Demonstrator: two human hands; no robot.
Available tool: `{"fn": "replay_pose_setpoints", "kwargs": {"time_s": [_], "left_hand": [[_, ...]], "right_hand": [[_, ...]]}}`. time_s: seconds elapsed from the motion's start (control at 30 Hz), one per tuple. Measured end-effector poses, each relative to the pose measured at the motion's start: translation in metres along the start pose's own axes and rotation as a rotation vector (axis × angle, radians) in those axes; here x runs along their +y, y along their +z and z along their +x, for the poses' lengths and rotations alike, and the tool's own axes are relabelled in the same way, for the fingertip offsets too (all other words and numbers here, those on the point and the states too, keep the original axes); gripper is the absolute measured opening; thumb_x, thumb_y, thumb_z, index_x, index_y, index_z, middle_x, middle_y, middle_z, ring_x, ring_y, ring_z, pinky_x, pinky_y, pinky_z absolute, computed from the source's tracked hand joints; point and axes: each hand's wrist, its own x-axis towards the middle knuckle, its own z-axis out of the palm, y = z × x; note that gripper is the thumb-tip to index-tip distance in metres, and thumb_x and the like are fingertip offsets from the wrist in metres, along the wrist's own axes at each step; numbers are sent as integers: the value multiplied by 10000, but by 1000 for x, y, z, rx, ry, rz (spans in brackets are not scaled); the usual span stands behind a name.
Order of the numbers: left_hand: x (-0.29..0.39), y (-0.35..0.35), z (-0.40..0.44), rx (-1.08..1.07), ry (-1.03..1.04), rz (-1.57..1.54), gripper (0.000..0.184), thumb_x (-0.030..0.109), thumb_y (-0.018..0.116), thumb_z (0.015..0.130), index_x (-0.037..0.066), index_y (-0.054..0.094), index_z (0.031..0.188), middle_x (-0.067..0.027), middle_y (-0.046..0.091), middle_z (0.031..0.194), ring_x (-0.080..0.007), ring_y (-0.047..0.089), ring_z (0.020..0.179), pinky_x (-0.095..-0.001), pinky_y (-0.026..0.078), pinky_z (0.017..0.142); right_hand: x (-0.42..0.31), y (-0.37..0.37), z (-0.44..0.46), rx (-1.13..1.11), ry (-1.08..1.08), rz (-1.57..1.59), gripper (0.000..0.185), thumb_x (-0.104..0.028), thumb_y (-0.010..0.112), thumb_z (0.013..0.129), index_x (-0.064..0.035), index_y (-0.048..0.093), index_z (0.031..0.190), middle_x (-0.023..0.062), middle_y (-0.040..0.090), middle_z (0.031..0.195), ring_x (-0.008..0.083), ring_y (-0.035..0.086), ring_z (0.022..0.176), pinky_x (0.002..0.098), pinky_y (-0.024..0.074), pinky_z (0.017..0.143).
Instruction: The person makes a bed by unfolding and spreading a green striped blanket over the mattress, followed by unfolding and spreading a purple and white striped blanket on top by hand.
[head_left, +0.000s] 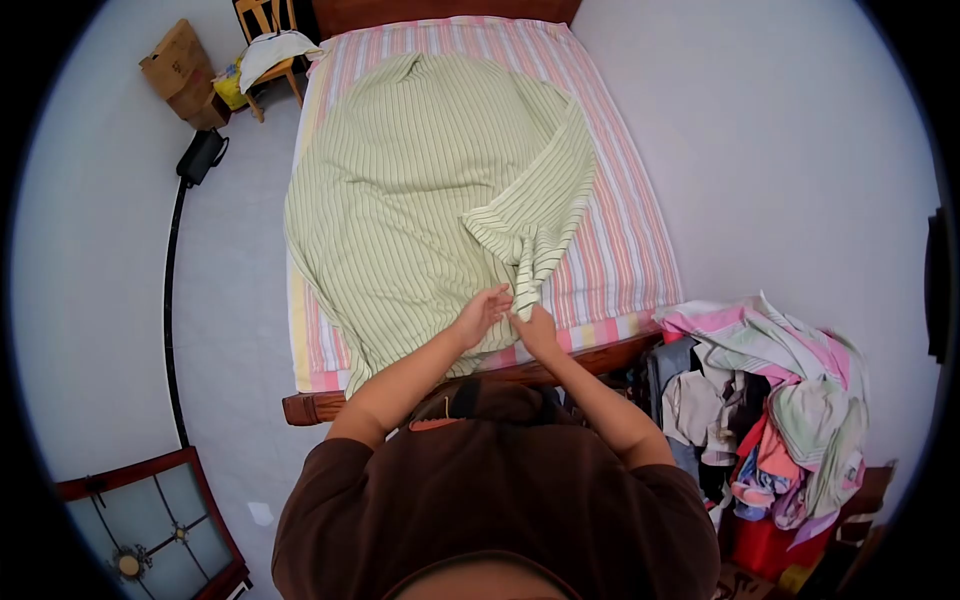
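A large pale green cloth with dark stripes (400, 190), bedding by its look, lies loosely spread and wrinkled over the bed. Its right side is folded over, and a bunched, twisted end (526, 285) comes down toward me. My right hand (537, 328) grips that end near the foot of the bed, fingers closed round it. Just left of it, my left hand (484, 316) is palm up with fingers apart, beside the bunched end and above the cloth. Whether its fingertips touch the fabric I cannot tell.
Under the cloth is a pink striped bed sheet (625, 240). A wooden footboard (320, 408) runs in front of me. Piled clothes (800, 400) stand at the right. Along the left are a chair (262, 22), a cardboard box (180, 65), a black bag (203, 155) and a glass-paned frame (150, 520).
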Motion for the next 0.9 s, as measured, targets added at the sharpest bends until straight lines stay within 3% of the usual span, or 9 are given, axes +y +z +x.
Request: {"fn": "replay_pose_setpoints", "kwargs": {"time_s": [0.07,0.17,0.37,0.4,0.5,0.57,0.67,0.77,0.9], "left_hand": [[11,6,10,123,-108,81,555,451,527,849,58,460,1236,-36,570,930,-140,516,849,-272,410,786],[16,32,25,197,-259,226,440,427,531,864,49,564,1087,-56,620,921,-176,573,828,-300,448,758],[-25,38,99,318,-318,104,299,131,601,816,-34,564,1062,-117,636,957,-228,624,838,-333,523,699],[-31,48,101,329,-115,147,292,104,586,806,-42,561,1058,-120,637,935,-227,624,808,-332,507,691],[-35,82,107,287,105,587,295,101,586,800,-36,557,1060,-106,636,903,-226,618,792,-336,483,681],[-48,95,111,114,150,977,329,165,576,785,56,572,1096,-127,639,912,-272,610,830,-365,464,712],[-48,142,89,-122,130,1634,389,187,554,757,143,575,1143,-140,633,929,-299,604,849,-394,471,743],[-76,157,90,-300,202,1799,415,211,550,742,202,577,1157,-143,627,948,-314,598,865,-413,476,755],[-86,160,90,-364,165,1809,403,224,544,755,172,575,1153,-138,625,955,-311,597,875,-418,477,754]], "right_hand": [[12,-5,-5,-43,-178,-451,276,-236,640,742,-23,578,906,218,577,856,392,552,798,432,446,683],[31,-17,-10,-196,-429,-522,273,-230,648,715,-26,579,882,196,574,846,376,550,814,438,440,706],[19,-74,-3,-532,-401,-502,276,-246,646,728,-4,580,842,181,576,852,351,558,805,437,442,710],[14,-87,2,-580,-363,-496,274,-246,650,731,-1,583,835,177,582,861,338,567,803,426,447,710],[47,-131,32,-383,-13,-62,337,-303,637,763,12,589,874,182,586,868,308,584,824,402,452,723],[57,-162,51,35,-42,-215,388,-261,626,803,-12,558,1092,164,603,954,255,582,864,311,461,764],[73,-174,78,134,-269,-405,539,-264,624,796,8,453,1228,226,582,1020,271,579,941,324,453,819],[107,-163,97,-393,-185,-521,636,-365,625,781,-2,408,1256,299,520,1111,394,534,1016,413,429,869],[173,-128,124,-819,12,-923,664,-316,652,694,-2,436,1238,271,555,1103,390,558,993,421,464,796]]}}
